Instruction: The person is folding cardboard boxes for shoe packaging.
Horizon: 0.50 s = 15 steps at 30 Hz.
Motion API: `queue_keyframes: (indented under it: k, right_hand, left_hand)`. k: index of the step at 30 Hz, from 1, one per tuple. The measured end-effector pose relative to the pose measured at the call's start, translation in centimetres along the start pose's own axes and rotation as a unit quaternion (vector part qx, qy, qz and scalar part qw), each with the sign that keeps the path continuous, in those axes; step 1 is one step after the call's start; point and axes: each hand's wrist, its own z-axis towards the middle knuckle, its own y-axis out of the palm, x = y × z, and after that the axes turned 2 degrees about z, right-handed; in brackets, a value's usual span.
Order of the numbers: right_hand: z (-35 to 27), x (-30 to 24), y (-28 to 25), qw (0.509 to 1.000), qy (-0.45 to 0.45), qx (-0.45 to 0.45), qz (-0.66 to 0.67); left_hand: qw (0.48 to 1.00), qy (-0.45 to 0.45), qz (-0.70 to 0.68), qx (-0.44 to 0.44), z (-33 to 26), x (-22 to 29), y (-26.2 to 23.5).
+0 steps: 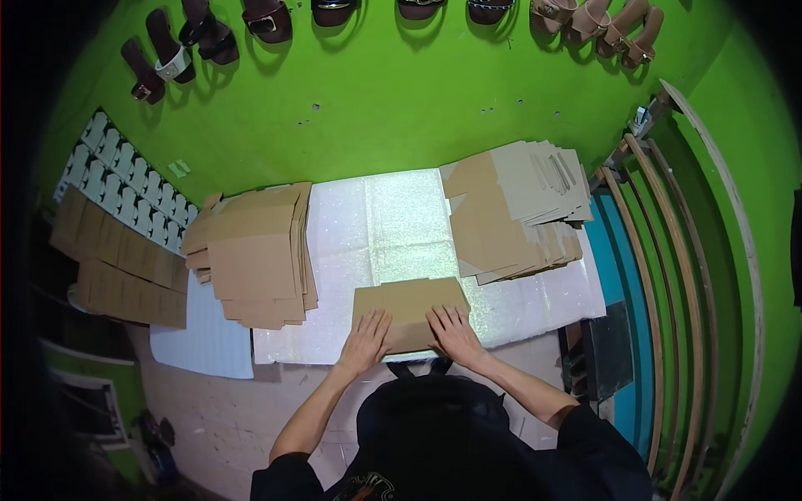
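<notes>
My left hand (365, 341) lies flat, fingers spread, on the folded cardboard sheet (409, 305); my right hand (454, 332) presses likewise just beside it. The sheet's long axis runs sideways, extending away from both hands equally.

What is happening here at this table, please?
A person presses both hands flat on a brown cardboard sheet at the near edge of a white table. The left hand and the right hand lie side by side on it, palms down. A stack of folded cardboard sits to the left, and a stack of flat cardboard blanks to the right. Sandals hang on the green wall behind.
</notes>
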Motion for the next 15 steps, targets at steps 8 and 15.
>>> queue_keyframes:
  k: [8,15]
  right_hand:
    - [-1.7,-0.1,3.1,0.996,-0.041,-0.032,-0.068]
    - [3.3,1.6,2.1,0.997,0.007,-0.057,0.057]
  left_hand:
    - [0.997,0.012,0.047,-0.054,-2.2,1.6,3.7]
    - [0.999,-0.039,0.033,-0.017,1.6,-0.9,3.8]
